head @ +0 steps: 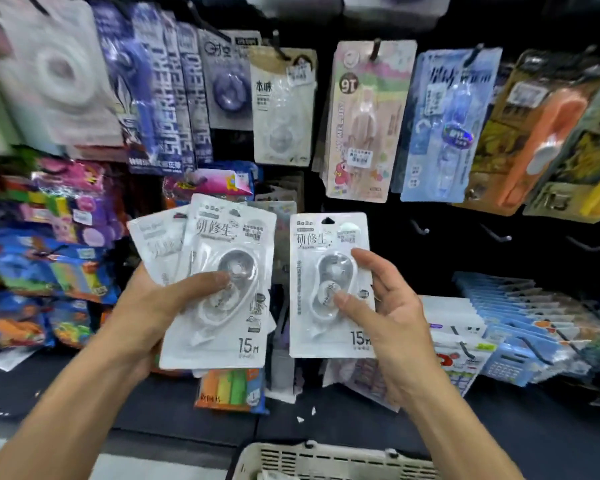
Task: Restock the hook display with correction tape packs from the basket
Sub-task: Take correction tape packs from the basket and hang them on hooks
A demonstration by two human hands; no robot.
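My left hand (160, 303) grips a small fanned stack of white correction tape packs (229, 327), thumb pressed on the front blister. My right hand (385, 313) holds a single white correction tape pack (312, 237) upright, thumb on its blister and fingers behind its right edge. Both packs read 15M. Three bare black hooks (421, 230) stick out of the dark display panel to the right of the single pack. The cream basket (326, 459) shows at the bottom edge, below my hands.
Hanging packs of other correction tapes (364, 119) fill the upper hooks. Colourful packets (49, 271) crowd the left side. Blue packs (520, 323) hang in rows at the lower right. A dark shelf ledge (174, 403) runs between the display and the basket.
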